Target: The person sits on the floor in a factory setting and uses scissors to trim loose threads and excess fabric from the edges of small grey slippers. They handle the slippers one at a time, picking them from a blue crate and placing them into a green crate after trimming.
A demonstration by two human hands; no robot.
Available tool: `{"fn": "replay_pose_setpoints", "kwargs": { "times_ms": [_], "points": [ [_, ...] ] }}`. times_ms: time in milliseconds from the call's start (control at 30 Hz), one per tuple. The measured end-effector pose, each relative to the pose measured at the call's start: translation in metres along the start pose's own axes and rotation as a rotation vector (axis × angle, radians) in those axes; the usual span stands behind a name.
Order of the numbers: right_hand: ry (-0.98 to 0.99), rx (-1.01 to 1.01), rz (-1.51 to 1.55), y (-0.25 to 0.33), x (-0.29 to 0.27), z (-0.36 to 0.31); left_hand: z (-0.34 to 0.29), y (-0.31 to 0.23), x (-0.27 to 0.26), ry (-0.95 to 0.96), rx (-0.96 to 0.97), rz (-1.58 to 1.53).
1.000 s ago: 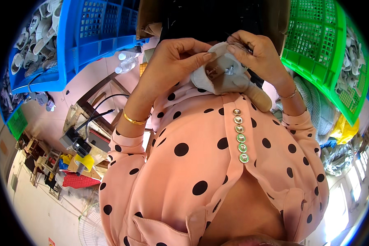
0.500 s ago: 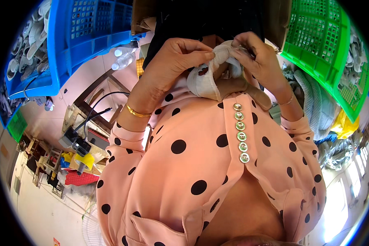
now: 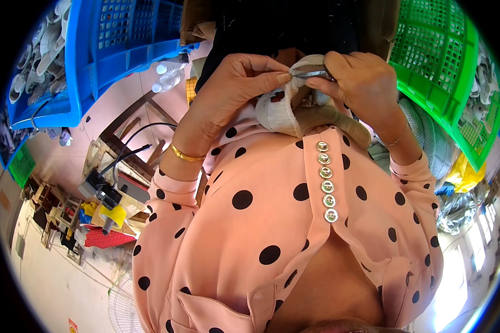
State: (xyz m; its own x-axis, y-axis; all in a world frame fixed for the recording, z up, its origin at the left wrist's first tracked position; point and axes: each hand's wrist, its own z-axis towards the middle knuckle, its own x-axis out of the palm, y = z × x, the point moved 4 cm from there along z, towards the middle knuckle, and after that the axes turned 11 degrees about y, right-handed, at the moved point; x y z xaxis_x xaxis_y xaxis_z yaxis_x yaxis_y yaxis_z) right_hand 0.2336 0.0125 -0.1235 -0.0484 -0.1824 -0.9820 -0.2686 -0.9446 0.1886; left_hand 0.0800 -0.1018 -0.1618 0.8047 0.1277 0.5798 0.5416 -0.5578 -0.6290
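Observation:
A small white cloth shoe (image 3: 273, 114) with a dark red motif and a tan lower part lies against my polka-dot shirt. My left hand (image 3: 240, 83) pinches its fabric rim between thumb and forefinger. My right hand (image 3: 362, 80) is closed around a small metal tool (image 3: 312, 73) that looks like thread snips. Its metal tips point toward my left fingertips at the rim, and the rest is hidden in my palm. Whether the tips touch the cloth, I cannot tell.
A blue crate (image 3: 116, 66) holding pale shoes stands at the left, and a green crate (image 3: 433, 72) with more shoes at the right. Clear plastic bottles (image 3: 169, 77) are near the blue crate. A yellow bag (image 3: 465, 175) lies below the green crate.
My right hand has turned and closed, and the metal tool now shows between its fingers at the shoe's rim. My left hand keeps its pinch in nearly the same place.

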Motion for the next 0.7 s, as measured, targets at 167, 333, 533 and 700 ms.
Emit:
{"fn": "replay_pose_setpoints", "kwargs": {
  "times_ms": [167,333,533,700],
  "points": [
    [0.011,-0.009,0.001,0.0006,0.0006,0.0023,0.0001,0.0029,-0.0021,0.010,0.006,-0.013],
    [0.039,-0.017,0.006,0.0005,-0.0012,0.0041,0.0009,0.0058,-0.0039,0.028,0.012,-0.060],
    [0.078,-0.037,0.016,-0.0014,-0.0002,0.0061,0.0022,0.0082,-0.0057,0.040,0.022,-0.051],
    [0.211,0.011,0.195,-0.0062,0.0061,0.0052,0.0017,0.0068,-0.0040,0.042,0.014,-0.011]
  ]
}}
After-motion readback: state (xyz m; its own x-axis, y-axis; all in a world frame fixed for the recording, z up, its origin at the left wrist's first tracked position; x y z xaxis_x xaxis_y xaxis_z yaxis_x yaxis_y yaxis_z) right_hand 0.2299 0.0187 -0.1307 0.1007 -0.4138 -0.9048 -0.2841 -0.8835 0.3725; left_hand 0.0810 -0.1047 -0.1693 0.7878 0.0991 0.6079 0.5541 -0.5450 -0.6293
